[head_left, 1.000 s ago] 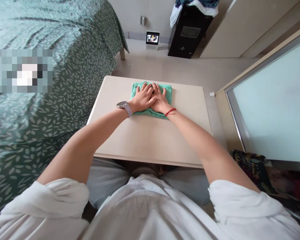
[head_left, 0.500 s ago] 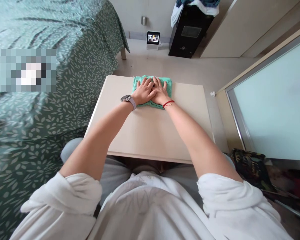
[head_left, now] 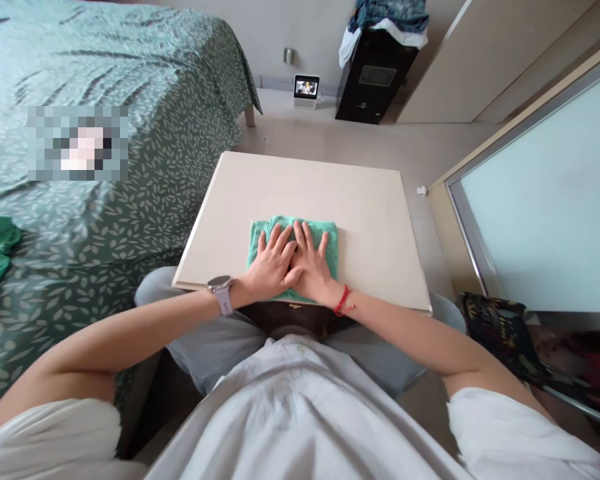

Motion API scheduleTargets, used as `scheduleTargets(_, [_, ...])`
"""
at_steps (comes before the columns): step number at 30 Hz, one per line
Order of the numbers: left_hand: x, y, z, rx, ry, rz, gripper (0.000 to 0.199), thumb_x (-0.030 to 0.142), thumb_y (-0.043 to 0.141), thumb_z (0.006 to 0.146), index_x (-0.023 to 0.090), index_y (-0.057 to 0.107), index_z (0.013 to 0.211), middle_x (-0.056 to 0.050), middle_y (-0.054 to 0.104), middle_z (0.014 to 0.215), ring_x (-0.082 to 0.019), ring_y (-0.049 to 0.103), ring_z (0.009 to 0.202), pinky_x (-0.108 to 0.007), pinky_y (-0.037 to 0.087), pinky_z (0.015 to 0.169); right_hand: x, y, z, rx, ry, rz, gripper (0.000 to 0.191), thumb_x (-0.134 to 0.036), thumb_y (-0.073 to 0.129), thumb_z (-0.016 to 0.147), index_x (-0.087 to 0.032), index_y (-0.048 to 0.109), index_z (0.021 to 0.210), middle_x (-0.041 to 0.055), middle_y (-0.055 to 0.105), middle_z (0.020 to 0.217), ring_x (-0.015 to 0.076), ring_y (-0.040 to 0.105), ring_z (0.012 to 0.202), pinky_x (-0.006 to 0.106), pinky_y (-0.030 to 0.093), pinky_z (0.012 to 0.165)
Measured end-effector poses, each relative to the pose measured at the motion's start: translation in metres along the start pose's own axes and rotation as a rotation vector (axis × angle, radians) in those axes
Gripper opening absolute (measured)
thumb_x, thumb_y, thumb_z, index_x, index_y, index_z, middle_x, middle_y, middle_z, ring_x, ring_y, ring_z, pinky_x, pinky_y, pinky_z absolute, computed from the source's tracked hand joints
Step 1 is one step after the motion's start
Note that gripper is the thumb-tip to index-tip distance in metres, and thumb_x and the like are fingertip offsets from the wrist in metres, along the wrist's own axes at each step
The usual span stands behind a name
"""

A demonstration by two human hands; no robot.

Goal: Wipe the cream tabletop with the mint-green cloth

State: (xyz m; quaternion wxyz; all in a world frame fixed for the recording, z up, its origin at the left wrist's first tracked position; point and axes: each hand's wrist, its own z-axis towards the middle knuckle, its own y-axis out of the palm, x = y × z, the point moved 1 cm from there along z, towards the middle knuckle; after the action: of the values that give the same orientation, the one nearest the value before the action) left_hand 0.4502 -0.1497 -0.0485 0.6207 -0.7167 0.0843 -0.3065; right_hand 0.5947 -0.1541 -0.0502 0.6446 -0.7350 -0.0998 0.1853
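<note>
A folded green cloth (head_left: 331,250) lies on the cream tabletop (head_left: 370,220), close to the edge nearest my body. My left hand (head_left: 271,262) rests flat on the cloth with its fingers spread, a watch (head_left: 221,283) on its wrist. Beside it my right hand (head_left: 311,263) also presses flat on the cloth, fingers apart, with a red string bracelet (head_left: 342,299) on the wrist. The two hands touch, the thumbs overlapping near the middle of the cloth.
A bed with a leaf-patterned green cover (head_left: 155,147) stands at the left. A small lit screen (head_left: 307,88) and a black cabinet (head_left: 375,77) are beyond the table. A frosted panel (head_left: 545,200) stands at the right.
Both hands and the green cloth have moved from the table's far side to its near edge. My elbows are now bent further outward, and the head view has shifted slightly.
</note>
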Motion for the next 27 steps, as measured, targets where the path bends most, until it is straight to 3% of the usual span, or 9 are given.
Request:
scheduleTargets(4, [0.013, 0.006, -0.043, 0.021, -0.072, -0.009, 0.06, 0.055, 0.051, 0.11, 0.008, 0.069, 0.141, -0.031, 0.035, 0.187, -0.053, 0.022, 0.179, -0.082, 0.024, 0.139, -0.027, 0.01, -0.027, 0.043, -0.07, -0.002, 0.089, -0.04, 0.059, 0.112, -0.029, 0.021, 0.191, 0.0217, 0.031, 0.194, 0.0519, 0.023, 0.18, 0.093, 0.024, 0.134])
scheduleTargets(7, [0.002, 0.003, -0.037, 0.045, -0.092, 0.015, 0.056, 0.056, 0.054, 0.108, 0.011, 0.068, 0.137, -0.03, 0.037, 0.186, -0.053, 0.024, 0.178, -0.081, 0.028, 0.138, -0.029, 0.006, -0.012, 0.004, -0.082, 0.011, 0.087, -0.042, 0.058, 0.112, -0.036, 0.021, 0.191, 0.0152, 0.031, 0.196, 0.0495, 0.023, 0.181, 0.086, 0.025, 0.138])
scheduleTargets(10, [-0.024, -0.007, -0.004, 0.057, -0.105, 0.01, 0.059, 0.056, 0.052, 0.107, 0.01, 0.065, 0.142, -0.029, 0.039, 0.185, -0.052, 0.025, 0.178, -0.081, 0.03, 0.137, -0.019, -0.006, 0.027, -0.042, -0.07, 0.049, 0.081, -0.043, 0.052, 0.115, -0.038, 0.025, 0.19, 0.0114, 0.026, 0.197, 0.0462, 0.017, 0.183, 0.08, 0.022, 0.142])
scheduleTargets(15, [-0.078, -0.029, 0.071, 0.126, -0.041, -0.001, 0.061, 0.053, 0.044, 0.108, 0.012, 0.062, 0.149, -0.026, 0.046, 0.181, -0.045, 0.032, 0.175, -0.072, 0.03, 0.138, 0.006, -0.025, 0.107, -0.043, -0.014, 0.146, 0.077, -0.043, 0.045, 0.119, -0.021, 0.025, 0.191, 0.0204, 0.016, 0.198, 0.0483, 0.01, 0.184, 0.083, 0.012, 0.141])
scheduleTargets(19, [-0.114, -0.04, 0.127, 0.186, -0.007, 0.019, 0.058, 0.051, 0.043, 0.108, 0.013, 0.063, 0.148, -0.027, 0.053, 0.173, -0.043, 0.041, 0.167, -0.068, 0.036, 0.134, 0.025, -0.034, 0.164, -0.027, 0.007, 0.155, 0.077, -0.04, 0.047, 0.12, -0.022, 0.024, 0.191, 0.019, 0.014, 0.199, 0.0424, 0.008, 0.184, 0.08, 0.007, 0.142])
scheduleTargets(22, [-0.134, -0.045, 0.162, 0.207, -0.009, 0.034, 0.059, 0.049, 0.044, 0.108, 0.011, 0.063, 0.149, -0.029, 0.056, 0.168, -0.043, 0.046, 0.163, -0.065, 0.038, 0.132, 0.039, -0.037, 0.197, -0.007, 0.026, 0.15, 0.076, -0.04, 0.046, 0.121, -0.02, 0.023, 0.191, 0.02, 0.012, 0.199, 0.0409, 0.008, 0.184, 0.08, 0.006, 0.142])
scheduleTargets(27, [-0.161, -0.051, 0.203, 0.242, -0.004, -0.066, 0.06, 0.055, 0.042, 0.111, 0.017, 0.067, 0.151, -0.024, 0.062, 0.163, -0.041, 0.054, 0.158, -0.062, 0.036, 0.135, 0.057, -0.032, 0.241, 0.029, 0.065, 0.093, 0.071, -0.036, 0.033, 0.122, -0.018, 0.025, 0.19, 0.0218, 0.012, 0.199, 0.0446, 0.01, 0.183, 0.085, 0.008, 0.139])
